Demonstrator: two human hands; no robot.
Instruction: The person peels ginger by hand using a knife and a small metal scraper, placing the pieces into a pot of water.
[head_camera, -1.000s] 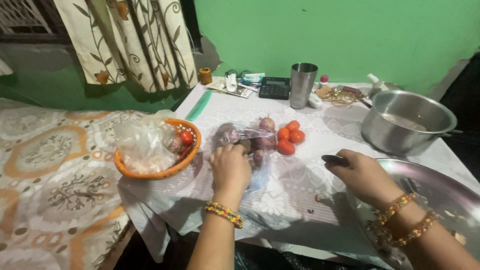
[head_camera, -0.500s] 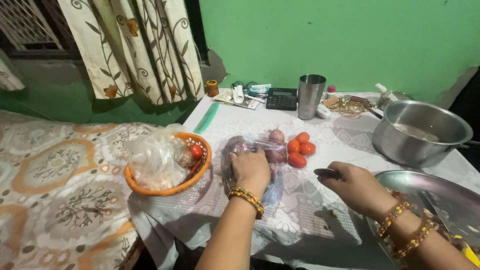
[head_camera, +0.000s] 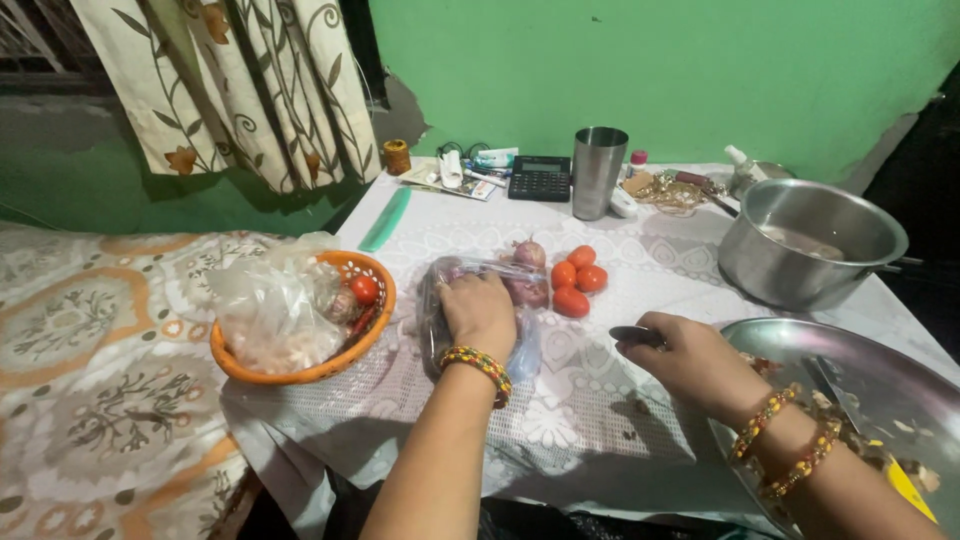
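Note:
My left hand (head_camera: 478, 314) rests inside a clear plastic bag (head_camera: 440, 310) of purple onions lying on the white lace tablecloth (head_camera: 560, 400); its fingers close around something in the bag. Two onions (head_camera: 528, 270) poke out at the bag's mouth, beside several red tomatoes (head_camera: 575, 283). My right hand (head_camera: 695, 360) is closed on a dark-handled tool (head_camera: 632, 335), seemingly a knife, whose end sticks out to the left. That hand hovers beside the rim of a large steel plate (head_camera: 880, 390).
An orange basket (head_camera: 340, 350) with a plastic bag and a tomato stands at the left. A steel pot (head_camera: 808, 243) is at the right rear, a steel tumbler (head_camera: 597, 172), a calculator (head_camera: 540, 178) and small items along the back. A patterned bedcover (head_camera: 90, 380) lies left.
The camera has shifted, so the table appears lower and more to the right. My left hand has reached slightly deeper into the onion bag. My right hand stays closed on the tool.

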